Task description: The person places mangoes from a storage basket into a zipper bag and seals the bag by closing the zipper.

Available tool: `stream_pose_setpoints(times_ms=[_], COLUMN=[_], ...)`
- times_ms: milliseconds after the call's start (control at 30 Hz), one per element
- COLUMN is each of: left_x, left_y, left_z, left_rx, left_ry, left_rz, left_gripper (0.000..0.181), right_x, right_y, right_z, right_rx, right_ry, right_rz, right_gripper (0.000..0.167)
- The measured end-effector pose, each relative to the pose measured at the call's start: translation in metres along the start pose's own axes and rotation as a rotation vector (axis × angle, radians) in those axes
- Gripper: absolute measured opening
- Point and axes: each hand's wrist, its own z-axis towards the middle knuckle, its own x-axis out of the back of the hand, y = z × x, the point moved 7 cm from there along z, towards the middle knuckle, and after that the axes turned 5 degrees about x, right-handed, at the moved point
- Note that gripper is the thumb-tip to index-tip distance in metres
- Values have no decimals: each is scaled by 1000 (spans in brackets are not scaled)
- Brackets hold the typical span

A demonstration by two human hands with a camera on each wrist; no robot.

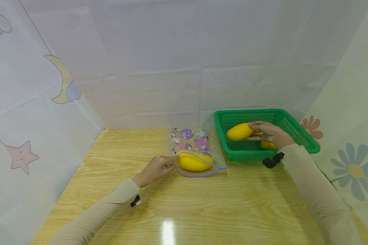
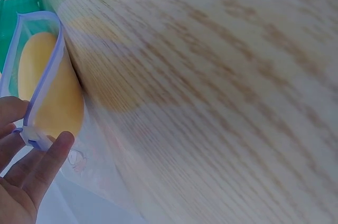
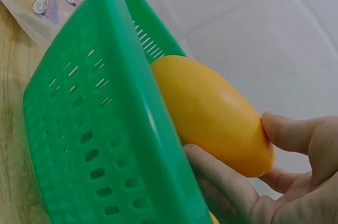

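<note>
A clear zip bag (image 1: 220, 157) with cartoon prints and a purple seal lies on the table, its mouth held apart. Inside it is one yellow mango (image 1: 194, 161). My left hand (image 1: 158, 167) pinches the slider end of the bag's seal; in the left wrist view the bag's opening (image 2: 42, 17) gapes around the mango. My right hand (image 1: 271, 133) grips another mango (image 1: 240, 132) by one end, thumb on one side and fingers on the other, within the green basket (image 1: 248, 156). Under that hand, a further mango (image 1: 267, 145) lies partly hidden in the basket.
The wooden table (image 1: 184, 207) ends at a pale wall cloth (image 1: 153, 98) behind the bag and basket. Printed cloth (image 1: 355, 136) also hangs on the right, close to the basket. The basket stands just right of the bag.
</note>
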Motion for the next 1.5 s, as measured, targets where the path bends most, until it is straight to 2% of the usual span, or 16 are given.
stream_pose_setpoints(times_ms=[200,433,867,1133,1500], left_x=[-1,-2,-2,-1,-1], left_y=[1,-1,-2,-1,-1], left_z=[0,1,1,1,0], left_rx=[-12,14,8,4,9], left_ry=[5,-15,-17,-12,-16], left_rz=[3,28,19,24,14], left_gripper=[36,35,35,35,34], right_x=[2,6,-2,-3,-8], right_y=[-2,-3,-13,-14,-17], right_z=[-4,-7,-16,-21,-29], right_rx=[-10,-10,34,29,34], right_ry=[13,44,14,23,23], right_rz=[18,12,73,123,160], right_gripper=[70,71,66,56,32])
